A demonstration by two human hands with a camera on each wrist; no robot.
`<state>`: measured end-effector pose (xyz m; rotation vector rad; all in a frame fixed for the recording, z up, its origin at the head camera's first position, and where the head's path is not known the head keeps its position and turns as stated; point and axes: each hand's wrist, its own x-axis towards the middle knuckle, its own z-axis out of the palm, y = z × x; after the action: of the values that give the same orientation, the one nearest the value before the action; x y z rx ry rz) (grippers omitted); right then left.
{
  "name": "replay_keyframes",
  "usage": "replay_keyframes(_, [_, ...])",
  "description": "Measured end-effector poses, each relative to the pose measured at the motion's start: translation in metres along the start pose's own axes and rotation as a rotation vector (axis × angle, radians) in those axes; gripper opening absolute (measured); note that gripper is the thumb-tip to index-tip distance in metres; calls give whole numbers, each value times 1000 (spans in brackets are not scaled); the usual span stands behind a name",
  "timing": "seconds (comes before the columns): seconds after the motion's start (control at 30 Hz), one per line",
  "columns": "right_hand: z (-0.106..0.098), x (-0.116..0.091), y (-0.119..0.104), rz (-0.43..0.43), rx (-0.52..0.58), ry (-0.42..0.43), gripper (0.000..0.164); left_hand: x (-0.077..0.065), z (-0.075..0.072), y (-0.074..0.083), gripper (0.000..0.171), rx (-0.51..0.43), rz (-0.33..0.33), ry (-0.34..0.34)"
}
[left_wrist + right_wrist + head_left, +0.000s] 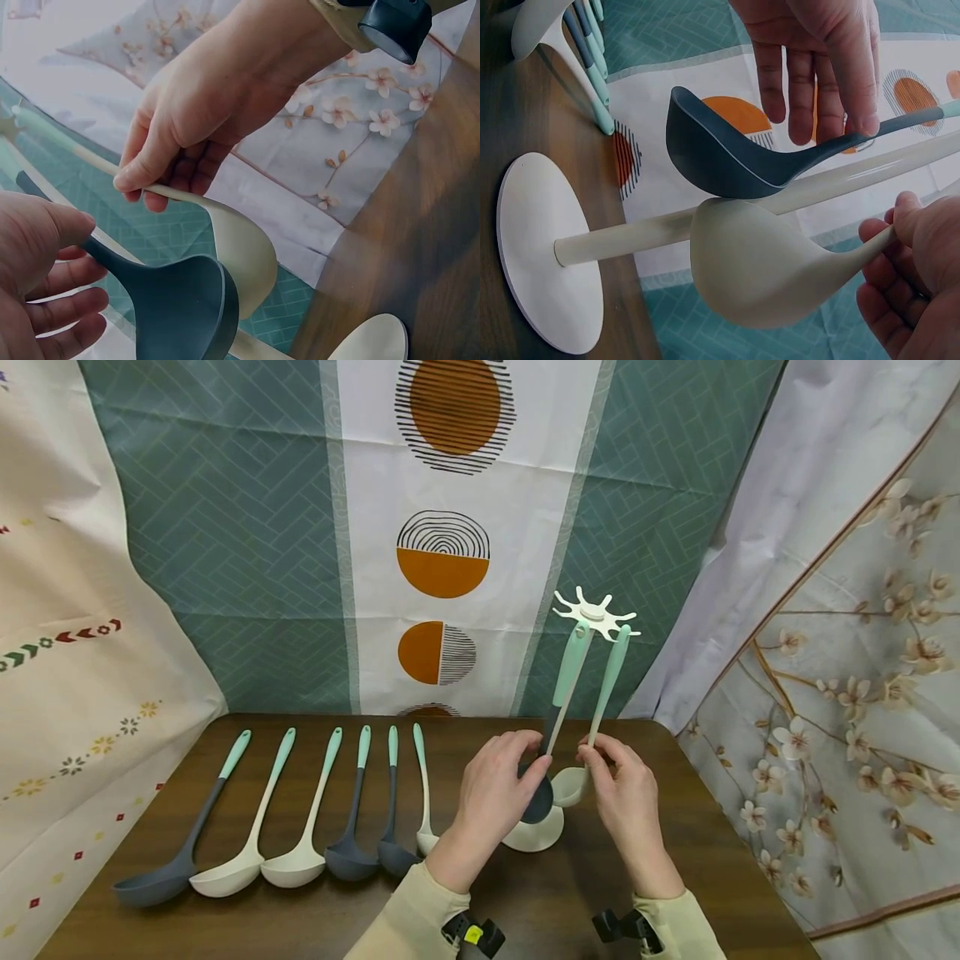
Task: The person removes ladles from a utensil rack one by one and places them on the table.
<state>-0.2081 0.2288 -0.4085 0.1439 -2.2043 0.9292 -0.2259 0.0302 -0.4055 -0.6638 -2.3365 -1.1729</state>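
Observation:
My left hand [491, 785] pinches a dark grey ladle [538, 802] low on its handle, thumb in front. In the right wrist view, the other fingers of that hand extend loosely beside the handle. My right hand [624, 789] grips a cream ladle [570, 786] between thumb and curled fingers, just above the bowl. Both ladles stand upright, bowls down, against a cream stand with a round base [544, 255] and pole [622, 237]. Their mint handle ends reach the stand's hooked top [592, 610]; I cannot tell whether either hangs on a hook.
Several ladles lie in a row to the left on the dark wooden table [285, 935], among them a large dark one [153, 885] and a small cream one [426, 842]. A patterned cloth [247, 527] hangs behind, and a floral cloth [847, 710] on the right.

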Motion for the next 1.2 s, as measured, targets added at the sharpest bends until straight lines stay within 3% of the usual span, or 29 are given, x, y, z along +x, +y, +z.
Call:
replay_keyframes(0.27, [0,1,0,-3,2,6,5,2,1,1,19,-8,-10,-13])
replay_keyframes(0.7, [1,1,1,-1,9,8,4,1,1,1,18,-18,10,-51])
replay_keyframes(1.2, [1,-1,-2,22,12,-1,3,-2,-7,3,16,-17,34,-48])
